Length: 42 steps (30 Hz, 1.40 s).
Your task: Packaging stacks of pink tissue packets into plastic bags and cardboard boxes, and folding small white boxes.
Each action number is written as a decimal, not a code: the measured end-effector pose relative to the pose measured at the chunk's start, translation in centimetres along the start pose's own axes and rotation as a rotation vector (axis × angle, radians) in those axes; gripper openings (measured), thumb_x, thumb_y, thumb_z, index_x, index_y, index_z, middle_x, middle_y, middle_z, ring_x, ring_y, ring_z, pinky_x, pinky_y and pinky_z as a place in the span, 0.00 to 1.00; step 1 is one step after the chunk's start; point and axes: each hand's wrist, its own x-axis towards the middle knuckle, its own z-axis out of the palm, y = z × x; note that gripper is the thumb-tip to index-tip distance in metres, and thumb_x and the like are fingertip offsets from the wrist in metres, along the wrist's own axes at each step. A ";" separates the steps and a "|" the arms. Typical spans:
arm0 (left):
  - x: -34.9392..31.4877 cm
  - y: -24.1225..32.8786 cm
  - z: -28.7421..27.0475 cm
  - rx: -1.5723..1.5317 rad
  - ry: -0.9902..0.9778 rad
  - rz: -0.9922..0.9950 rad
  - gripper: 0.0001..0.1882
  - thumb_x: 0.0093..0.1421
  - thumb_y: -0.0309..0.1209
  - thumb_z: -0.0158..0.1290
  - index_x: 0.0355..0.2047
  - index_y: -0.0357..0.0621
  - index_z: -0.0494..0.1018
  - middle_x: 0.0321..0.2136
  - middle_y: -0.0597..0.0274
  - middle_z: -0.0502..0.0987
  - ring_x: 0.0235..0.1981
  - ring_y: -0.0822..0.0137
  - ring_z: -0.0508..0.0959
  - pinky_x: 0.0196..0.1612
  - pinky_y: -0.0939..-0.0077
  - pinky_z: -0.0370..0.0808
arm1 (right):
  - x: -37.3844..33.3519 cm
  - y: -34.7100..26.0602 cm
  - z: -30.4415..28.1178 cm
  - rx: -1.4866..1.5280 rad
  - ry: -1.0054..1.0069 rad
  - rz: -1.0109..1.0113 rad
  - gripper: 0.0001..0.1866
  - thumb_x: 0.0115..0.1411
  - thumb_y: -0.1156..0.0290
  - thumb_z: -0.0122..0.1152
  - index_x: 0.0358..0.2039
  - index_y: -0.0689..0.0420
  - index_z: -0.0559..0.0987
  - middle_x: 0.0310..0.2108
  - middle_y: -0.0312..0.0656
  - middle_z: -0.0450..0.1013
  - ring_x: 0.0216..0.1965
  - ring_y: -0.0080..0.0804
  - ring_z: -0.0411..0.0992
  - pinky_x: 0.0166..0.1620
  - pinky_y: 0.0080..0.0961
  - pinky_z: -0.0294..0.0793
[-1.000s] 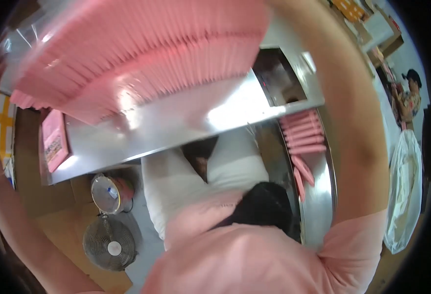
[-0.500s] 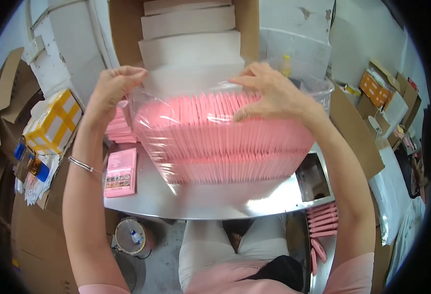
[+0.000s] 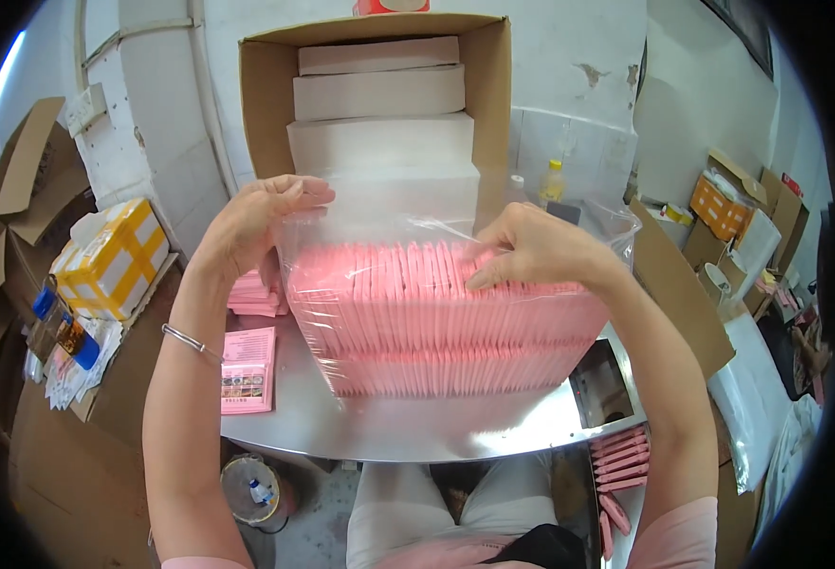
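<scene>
A big clear plastic bag (image 3: 313,327) stands on the metal table, filled with tightly packed rows of thin pink packets (image 3: 455,327). At the bag's upper left corner, my left hand (image 3: 264,216) pinches its edge between thumb and fingers. My right hand (image 3: 539,248) is bent over the top of the packets on the right, thumb and fingers closed on the bag's film. Behind the bag, a brown carton (image 3: 258,114) lies with its opening toward me, holding several white boxes (image 3: 379,142).
Pink printed packets (image 3: 248,372) lie at the table's left. A metal tray with more pink packets (image 3: 620,455) sits below right, beside a square opening (image 3: 602,389) in the tabletop. A taped yellow-and-white box (image 3: 114,261) stands left. A small bucket (image 3: 258,488) is on the floor.
The view has tilted up, so everything sits lower in the picture. My right hand has closed from spread fingers onto the film; my left keeps its pinch at the corner.
</scene>
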 end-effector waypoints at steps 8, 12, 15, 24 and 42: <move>-3.2 -1.0 1.6 0.096 0.024 0.149 0.15 0.68 0.37 0.46 0.44 0.40 0.78 0.48 0.59 0.79 0.48 0.68 0.76 0.52 0.73 0.69 | 0.5 1.1 4.4 -0.559 1.008 -0.616 0.01 0.42 0.73 0.64 0.19 0.53 0.81 0.24 0.38 0.71 0.36 0.41 0.69 0.39 0.48 0.66; -8.8 -3.5 2.4 0.027 0.321 0.549 0.26 0.66 0.43 0.48 0.55 0.34 0.72 0.50 0.47 0.76 0.51 0.57 0.75 0.58 0.67 0.67 | 1.8 1.5 6.5 -0.466 1.074 -0.588 0.04 0.38 0.73 0.55 0.17 0.56 0.70 0.24 0.47 0.68 0.31 0.46 0.69 0.35 0.41 0.68; 2.4 -5.7 15.5 -0.181 -0.136 0.565 0.26 0.65 0.42 0.49 0.56 0.35 0.70 0.51 0.47 0.75 0.52 0.57 0.75 0.59 0.67 0.66 | 3.8 4.9 9.9 0.047 1.180 -0.634 0.05 0.37 0.78 0.56 0.19 0.58 0.71 0.26 0.47 0.69 0.33 0.46 0.68 0.36 0.41 0.69; -16.4 -0.5 45.0 -0.594 -1.424 0.561 0.30 0.61 0.36 0.54 0.61 0.36 0.63 0.54 0.47 0.72 0.55 0.56 0.72 0.61 0.64 0.65 | -15.4 4.5 5.1 -0.423 2.020 -0.168 0.08 0.41 0.81 0.59 0.25 0.64 0.71 0.33 0.56 0.67 0.42 0.55 0.67 0.54 0.45 0.65; -28.6 -6.3 44.0 -0.460 -2.176 0.330 0.31 0.60 0.21 0.58 0.63 0.35 0.61 0.53 0.51 0.74 0.54 0.60 0.75 0.59 0.67 0.69 | -60.7 -48.2 32.2 -1.649 1.540 2.219 0.08 0.60 0.73 0.54 0.28 0.63 0.78 0.22 0.43 0.73 0.26 0.30 0.70 0.32 0.29 0.67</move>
